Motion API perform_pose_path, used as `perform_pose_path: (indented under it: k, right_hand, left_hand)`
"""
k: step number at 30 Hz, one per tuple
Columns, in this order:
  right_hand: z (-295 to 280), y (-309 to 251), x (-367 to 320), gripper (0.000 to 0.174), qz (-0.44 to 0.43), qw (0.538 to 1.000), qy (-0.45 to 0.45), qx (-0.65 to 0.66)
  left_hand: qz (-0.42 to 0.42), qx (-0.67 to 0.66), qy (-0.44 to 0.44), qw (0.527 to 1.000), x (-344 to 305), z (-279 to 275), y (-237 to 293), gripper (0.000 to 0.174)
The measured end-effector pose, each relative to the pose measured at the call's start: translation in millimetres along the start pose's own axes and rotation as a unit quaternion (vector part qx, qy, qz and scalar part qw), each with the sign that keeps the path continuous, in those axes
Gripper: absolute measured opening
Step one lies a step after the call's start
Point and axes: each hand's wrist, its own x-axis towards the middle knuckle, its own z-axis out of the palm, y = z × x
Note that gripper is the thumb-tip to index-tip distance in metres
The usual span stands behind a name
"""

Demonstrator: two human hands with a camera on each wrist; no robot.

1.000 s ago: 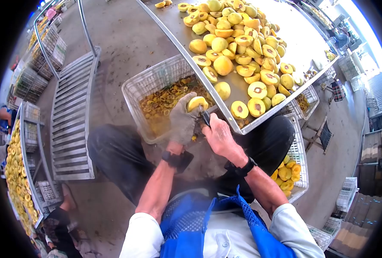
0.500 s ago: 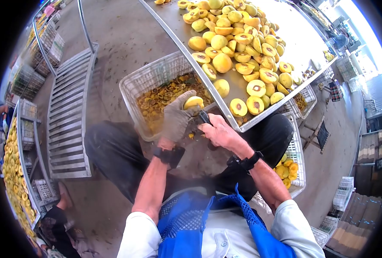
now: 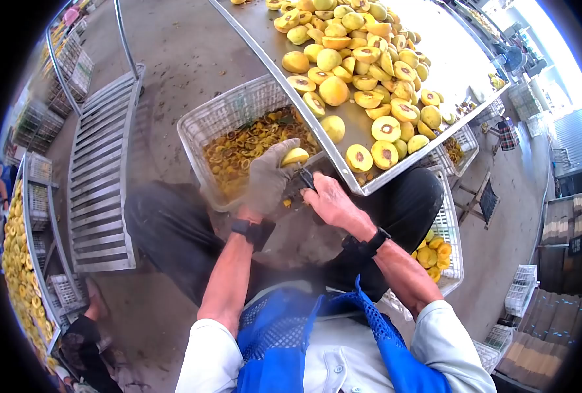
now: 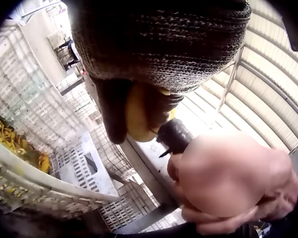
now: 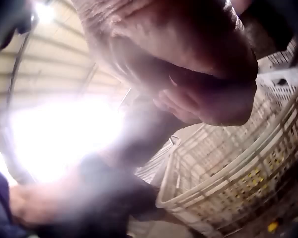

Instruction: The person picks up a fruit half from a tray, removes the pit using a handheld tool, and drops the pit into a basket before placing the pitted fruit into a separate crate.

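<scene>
My left hand [image 3: 268, 178], in a grey knit glove, grips a yellow peach half [image 3: 295, 156] above a crate of scraps. My bare right hand [image 3: 333, 202] holds a small tool by its black handle [image 3: 307, 179], the working end close against the fruit. In the left wrist view the peach half [image 4: 137, 114] sits between gloved fingers and thumb, with the tool's dark handle [image 4: 176, 135] beside it. The right wrist view shows my right hand [image 5: 188, 64] with curled fingers; the tool is hidden there.
A metal-edged table [image 3: 317, 134] holds a heap of halved peaches [image 3: 369, 78]. Below it stands a white crate [image 3: 196, 111] of peel and pits. Another crate [image 3: 458, 262] with peach pieces is by the right knee. A metal trolley [image 3: 101, 177] stands at left.
The head view has shifted slightly, so the table and crates sit a little further left. The peach half has tilted in my left hand, while both hands keep their grips.
</scene>
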Motion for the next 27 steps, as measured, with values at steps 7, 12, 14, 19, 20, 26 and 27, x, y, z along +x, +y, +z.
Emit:
perform_pose_path:
  k: [7,12,14,19,20,26,27]
  right_hand:
    - [7,-1,1,0.028,0.037,0.999,0.008,0.036]
    - [5,-20,-3,0.033,0.023,0.999,-0.029,-0.033]
    - [6,-25,-2,0.033,0.021,0.998,-0.039,-0.043]
    - [21,-22,-10,0.028,-0.009,0.995,0.010,-0.099]
    - [23,-20,-12,0.028,-0.006,0.995,0.010,-0.098]
    - [26,-15,-14,0.025,-0.025,0.988,-0.030,-0.150]
    - [28,-11,-10,0.025,-0.020,0.995,-0.033,-0.090]
  left_hand:
    - [-0.141,-0.245,-0.094,0.955,-1,-22,10,0.052]
    - [-0.103,-0.246,-0.162,0.950,8,-37,-11,0.051]
    - [-0.115,-0.203,-0.149,0.961,7,-30,-12,0.048]
    - [-0.090,-0.108,-0.103,0.985,7,-22,-27,0.035]
    - [-0.054,-0.060,-0.089,0.993,7,-18,-41,0.031]
    - [-0.011,0.014,-0.035,0.999,6,-8,-69,0.031]
    - [-0.011,0.014,-0.036,0.999,4,-5,-53,0.031]
